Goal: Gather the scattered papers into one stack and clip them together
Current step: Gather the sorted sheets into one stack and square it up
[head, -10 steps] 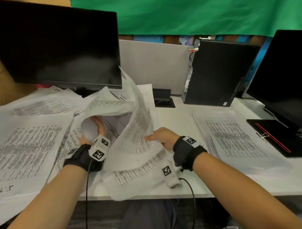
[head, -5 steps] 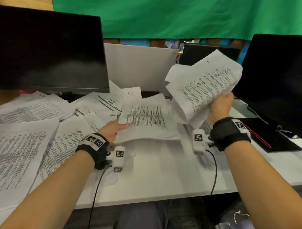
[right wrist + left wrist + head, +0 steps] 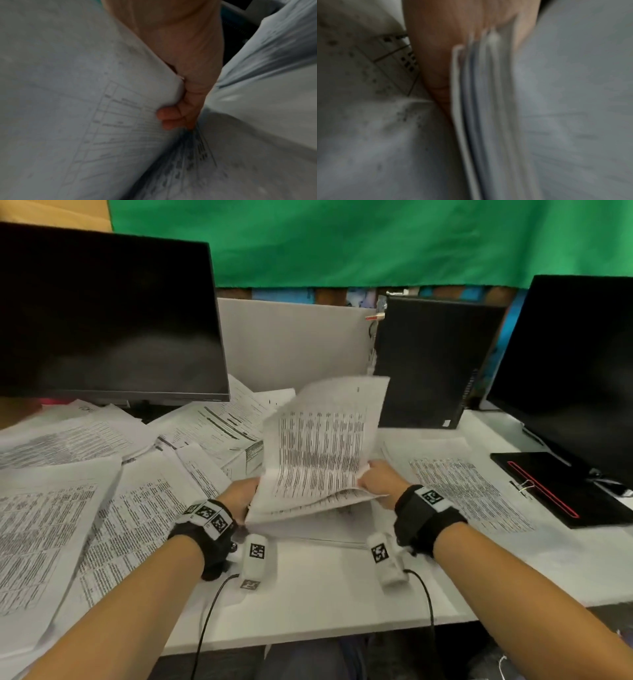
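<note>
Green cloth hangs behind a white desk that carries two dark monitors and a black tower. Printed sheets lie scattered over the desk's left half, and one more sheet lies flat to the right, near a black pad with a binder clip at its edge.

At the centre both hands hold a partial stack, its top pages curling upward. The left hand grips the stack's left edge — the left wrist view shows several sheet edges pressed against the palm. The right hand pinches the right edge, thumb on top and fingers curled underneath.

The gathering step looks to be in hand, and far from finished, since most papers are not yet collected. The next move probably calls for squaring this bundle on the desk, then drawing in the loose sheets on either side. The clip comes last — it sits well apart from the stack, on the right.
</note>
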The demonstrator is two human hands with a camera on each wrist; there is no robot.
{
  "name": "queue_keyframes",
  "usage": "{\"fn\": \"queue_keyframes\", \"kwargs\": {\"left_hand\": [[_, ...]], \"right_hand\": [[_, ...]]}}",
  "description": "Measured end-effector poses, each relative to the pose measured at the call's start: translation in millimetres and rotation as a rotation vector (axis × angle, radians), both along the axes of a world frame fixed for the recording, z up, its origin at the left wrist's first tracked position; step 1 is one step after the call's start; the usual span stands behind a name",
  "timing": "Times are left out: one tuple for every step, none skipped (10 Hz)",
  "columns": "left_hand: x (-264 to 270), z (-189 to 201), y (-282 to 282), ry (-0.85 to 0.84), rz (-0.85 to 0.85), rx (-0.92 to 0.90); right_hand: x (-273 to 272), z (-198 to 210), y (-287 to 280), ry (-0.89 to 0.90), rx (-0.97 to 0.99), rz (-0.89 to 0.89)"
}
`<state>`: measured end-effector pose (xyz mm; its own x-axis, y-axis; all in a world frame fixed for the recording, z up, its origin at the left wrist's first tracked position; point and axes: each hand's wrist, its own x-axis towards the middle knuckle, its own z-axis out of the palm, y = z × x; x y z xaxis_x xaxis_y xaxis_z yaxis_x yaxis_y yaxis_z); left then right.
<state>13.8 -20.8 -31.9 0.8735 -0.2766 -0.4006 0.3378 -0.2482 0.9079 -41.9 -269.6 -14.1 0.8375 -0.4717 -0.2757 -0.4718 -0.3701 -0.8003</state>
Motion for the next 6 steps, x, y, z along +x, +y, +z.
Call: {"fn": "queue_keyframes", "kwargs": {"left_hand": [[-0.1, 2.5, -2.5, 0.104, -0.021, -0.048], [-3.2, 6.1, -11.4, -0.005, -0.083, 0.113], [-2.0, 6.9, -19.9, -0.148, -0.134, 0.139], [-1.9, 8.7, -13.6, -0.159, -0.087, 0.043], [-10.2, 18.8, -4.9, -0.227, -0.063, -0.087], [-16.8, 42.3, -8.4, -0.407, -0.039, -0.205]], "right_hand": [[-12.0, -5.5, 9.4, 0.228, -0.352, 0.216], [-5.4, -10.1, 6.7, 0.105, 0.073, -0.073], [2.4, -19.9, 1.9, 0.116, 0.029, 0.052], [-5.5, -13.2, -11.8, 0.071, 0.134, 0.051], [-23.4, 1.8, -24.6, -0.080, 0.344, 0.028], [-36.7, 36.6, -16.1, -0.256, 0.713, 0.136]]}}
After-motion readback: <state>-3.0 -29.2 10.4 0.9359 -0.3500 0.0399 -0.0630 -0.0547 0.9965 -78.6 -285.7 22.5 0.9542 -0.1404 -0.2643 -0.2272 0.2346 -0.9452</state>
